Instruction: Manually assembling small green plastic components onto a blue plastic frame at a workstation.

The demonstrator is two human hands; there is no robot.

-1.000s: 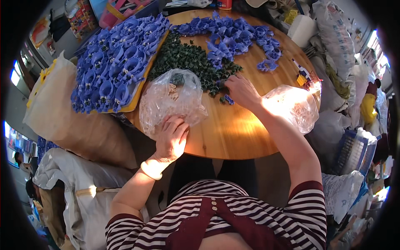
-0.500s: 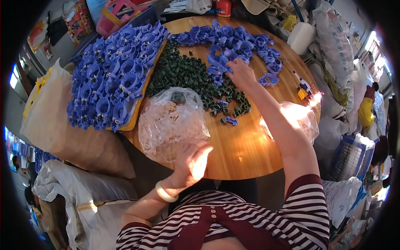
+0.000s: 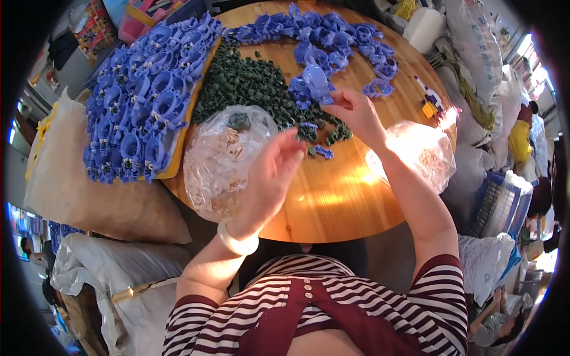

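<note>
My right hand [image 3: 355, 117] pinches a blue cup-shaped plastic part [image 3: 313, 83] at its fingertips, over the near side of a loose pile of similar blue parts [image 3: 323, 29]. To its left, my left hand [image 3: 270, 175] is raised with thumb and fingers apart, and I see nothing in it. A heap of small dark green plastic pieces [image 3: 252, 83] lies beyond my left hand. Below the hands are a small loose blue piece [image 3: 324, 152] and a clear plastic bag of pale small parts [image 3: 214, 163], partly covered by my left hand and wrist.
A yellow-edged tray [image 3: 178, 163] holds rows of blue parts at the left. On the round wooden table's [image 3: 332, 216] right lie a white, purple and yellow tool [image 3: 430, 101] and another clear bag [image 3: 424, 151]. Stuffed sacks [image 3: 107, 196] crowd the table's left side.
My left hand has risen from beside the clear bag toward the green pieces. My right hand has drawn the blue part slightly nearer. The whole view has shifted a little.
</note>
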